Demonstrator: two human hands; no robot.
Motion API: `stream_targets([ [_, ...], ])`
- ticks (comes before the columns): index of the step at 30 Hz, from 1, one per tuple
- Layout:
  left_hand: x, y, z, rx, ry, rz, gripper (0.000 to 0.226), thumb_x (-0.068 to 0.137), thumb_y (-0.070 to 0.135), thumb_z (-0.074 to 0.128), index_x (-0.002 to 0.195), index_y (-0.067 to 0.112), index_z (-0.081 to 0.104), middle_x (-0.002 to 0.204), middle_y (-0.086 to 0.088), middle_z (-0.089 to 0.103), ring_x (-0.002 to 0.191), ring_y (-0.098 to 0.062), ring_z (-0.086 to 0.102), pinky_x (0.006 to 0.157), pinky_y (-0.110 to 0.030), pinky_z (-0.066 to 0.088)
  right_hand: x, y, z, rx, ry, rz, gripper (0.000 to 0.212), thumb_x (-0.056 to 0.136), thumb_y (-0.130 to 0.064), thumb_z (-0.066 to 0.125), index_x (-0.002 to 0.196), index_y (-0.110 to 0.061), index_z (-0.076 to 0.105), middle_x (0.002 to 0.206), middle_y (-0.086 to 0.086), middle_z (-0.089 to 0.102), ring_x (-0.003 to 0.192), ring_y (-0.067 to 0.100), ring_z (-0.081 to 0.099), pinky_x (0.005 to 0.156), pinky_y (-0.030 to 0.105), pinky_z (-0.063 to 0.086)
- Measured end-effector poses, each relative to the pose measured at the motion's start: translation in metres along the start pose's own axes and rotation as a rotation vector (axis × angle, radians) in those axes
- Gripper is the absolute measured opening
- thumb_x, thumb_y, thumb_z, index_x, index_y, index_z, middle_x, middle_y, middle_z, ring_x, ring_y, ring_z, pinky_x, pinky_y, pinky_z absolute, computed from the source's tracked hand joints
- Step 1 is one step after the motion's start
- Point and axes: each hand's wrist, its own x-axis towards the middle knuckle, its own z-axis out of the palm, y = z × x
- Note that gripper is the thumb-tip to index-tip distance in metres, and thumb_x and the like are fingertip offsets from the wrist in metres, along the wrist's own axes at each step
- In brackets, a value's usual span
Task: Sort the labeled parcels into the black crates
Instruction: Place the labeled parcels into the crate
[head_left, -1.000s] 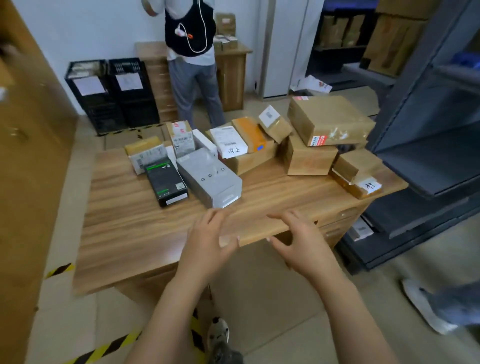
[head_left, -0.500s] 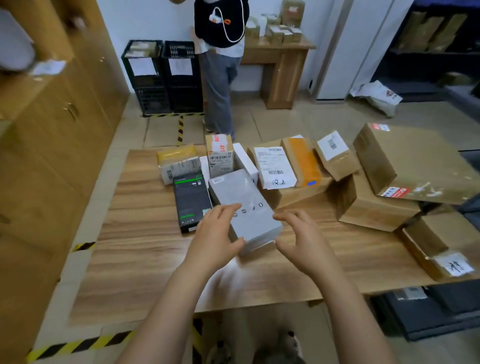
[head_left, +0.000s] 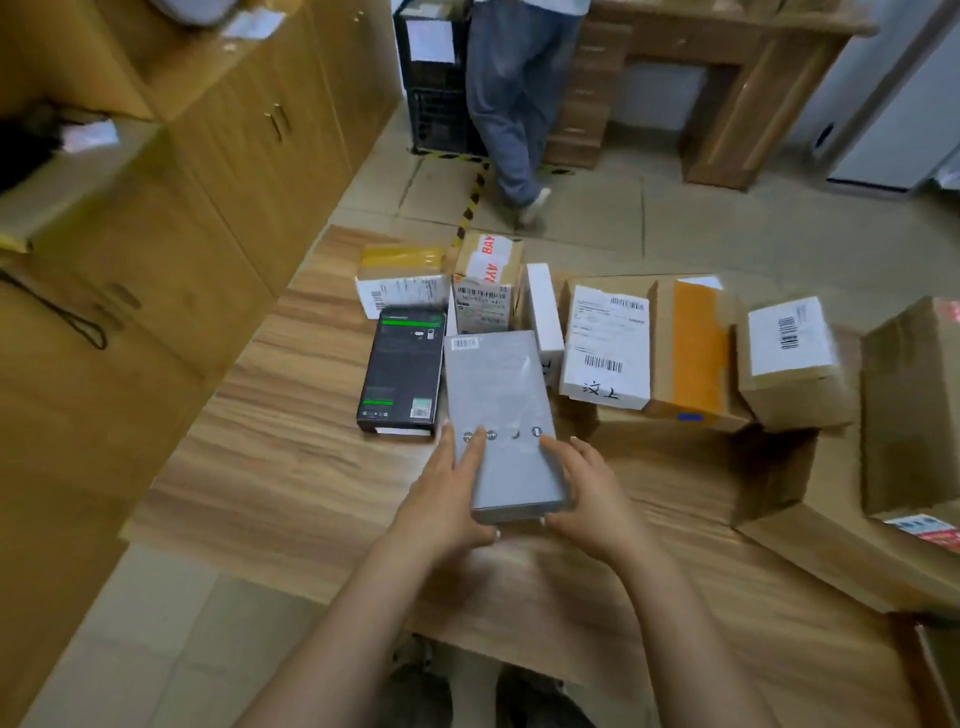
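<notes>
My left hand (head_left: 447, 499) and right hand (head_left: 592, 499) clasp the near end of the grey box (head_left: 496, 395), one on each side, fingers laid over its top and thumbs hooked round the near edge. The box lies lengthwise over the wooden table (head_left: 260, 467), just beside a black box (head_left: 402, 374); whether it rests there or is slightly raised I cannot tell. Other labeled parcels (head_left: 605, 348) crowd behind it. A black crate (head_left: 434, 78) stands far back by a person's legs (head_left: 514, 104).

Grey box (head_left: 498, 405): on table (head_left: 285, 467), beside black box (head_left: 402, 374).
Our left hand (head_left: 447, 499): grips its near-left corner.
Our right hand (head_left: 592, 499): grips near-right corner.
</notes>
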Motion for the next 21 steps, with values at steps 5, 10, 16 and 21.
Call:
stream_targets([
  [5,-0.002,0.005,0.015,-0.127,0.066,-0.069,0.116,0.074,0.035,0.081,0.154,0.028,-0.002,0.16,0.001,-0.024,0.146,-0.019,0.02,0.11,-0.03,0.033,0.012,0.013,0.009,0.057,-0.024,-0.138,0.099,0.076,-0.013,0.075,0.153,-0.035,0.015,0.157,0.002,0.023,0.14,0.021,0.033,0.106,0.027,0.033],
  [10,-0.011,0.003,0.022,-0.151,0.132,-0.081,0.109,0.075,0.039,0.079,0.155,0.028,0.006,0.161,0.006,-0.017,0.146,-0.014,0.021,0.108,-0.029,0.036,0.01,0.015,0.017,0.096,0.002,-0.156,0.093,0.079,-0.014,0.073,0.152,-0.034,0.02,0.157,0.002,0.027,0.137,0.021,0.037,0.107,0.033,0.038],
  [16,-0.022,-0.008,0.024,-0.161,0.133,-0.049,0.103,0.079,0.037,0.076,0.155,0.029,0.007,0.161,0.008,-0.015,0.146,-0.014,0.02,0.11,-0.034,0.037,-0.004,0.007,0.024,0.134,0.044,-0.132,0.094,0.079,-0.01,0.073,0.152,-0.033,0.02,0.155,-0.005,0.03,0.133,0.017,0.04,0.1,0.029,0.04],
  [21,-0.023,-0.02,0.015,-0.099,0.132,-0.01,0.092,0.083,0.041,0.07,0.154,0.028,0.013,0.163,0.003,-0.007,0.144,-0.018,0.026,0.109,-0.035,0.039,-0.014,-0.006,0.025,0.147,0.102,-0.116,0.09,0.08,-0.011,0.074,0.149,-0.039,0.023,0.15,-0.007,0.037,0.126,0.014,0.045,0.087,0.02,0.039],
])
